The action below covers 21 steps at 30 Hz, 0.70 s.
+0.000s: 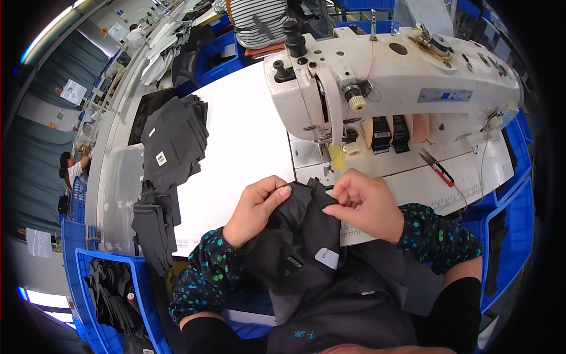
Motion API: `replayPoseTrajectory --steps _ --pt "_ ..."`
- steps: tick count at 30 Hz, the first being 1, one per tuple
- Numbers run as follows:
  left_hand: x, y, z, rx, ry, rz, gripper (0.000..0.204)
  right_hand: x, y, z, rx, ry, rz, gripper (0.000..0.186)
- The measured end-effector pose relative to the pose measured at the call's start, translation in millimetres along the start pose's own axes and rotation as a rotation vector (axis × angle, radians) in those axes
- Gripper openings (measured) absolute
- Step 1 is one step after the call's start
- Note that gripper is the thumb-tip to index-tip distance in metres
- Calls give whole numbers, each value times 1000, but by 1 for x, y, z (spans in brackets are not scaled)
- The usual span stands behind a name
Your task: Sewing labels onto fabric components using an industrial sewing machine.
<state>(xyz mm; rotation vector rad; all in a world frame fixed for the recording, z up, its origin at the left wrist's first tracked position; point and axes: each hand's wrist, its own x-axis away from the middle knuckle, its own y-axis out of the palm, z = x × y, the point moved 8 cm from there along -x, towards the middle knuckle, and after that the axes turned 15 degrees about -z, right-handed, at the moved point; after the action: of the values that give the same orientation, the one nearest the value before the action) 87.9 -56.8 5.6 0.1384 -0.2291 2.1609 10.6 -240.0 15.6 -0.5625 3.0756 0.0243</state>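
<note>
A black fabric piece (295,227) hangs between my hands, just in front of the sewing machine (389,65). My left hand (259,206) is closed on its upper left edge, with the thumb on top. On the other side, my right hand (368,206) has its fingers curled in and its thumb over the fabric's right edge. What lies under those fingertips is partly hidden. A white label (326,258) shows low on the cloth, over my dark apron (348,312). The machine's needle area stands just beyond the fabric's top edge.
Stacked dark fabric pieces (174,141) lie on the white table (236,130) at left. Red-handled snips (437,167) and black label rolls (382,133) are at right. Blue bins (159,318) flank me. A person (73,168) sits far left.
</note>
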Motion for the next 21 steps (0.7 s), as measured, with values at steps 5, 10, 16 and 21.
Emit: replayPoseTrajectory --steps 5,10,16,21 --pt "-1 1 -2 69 -84 -54 19 11 26 -30 766 -387 -136 32" --pt "-4 1 -6 190 -158 -177 21 21 48 -42 1248 -770 -186 39" --pt "-45 -8 23 -662 -87 -273 17 14 56 -38 1483 -1022 -182 22" --pt "-95 -5 36 -1056 -48 -209 22 -5 44 6 1673 -749 -255 24"
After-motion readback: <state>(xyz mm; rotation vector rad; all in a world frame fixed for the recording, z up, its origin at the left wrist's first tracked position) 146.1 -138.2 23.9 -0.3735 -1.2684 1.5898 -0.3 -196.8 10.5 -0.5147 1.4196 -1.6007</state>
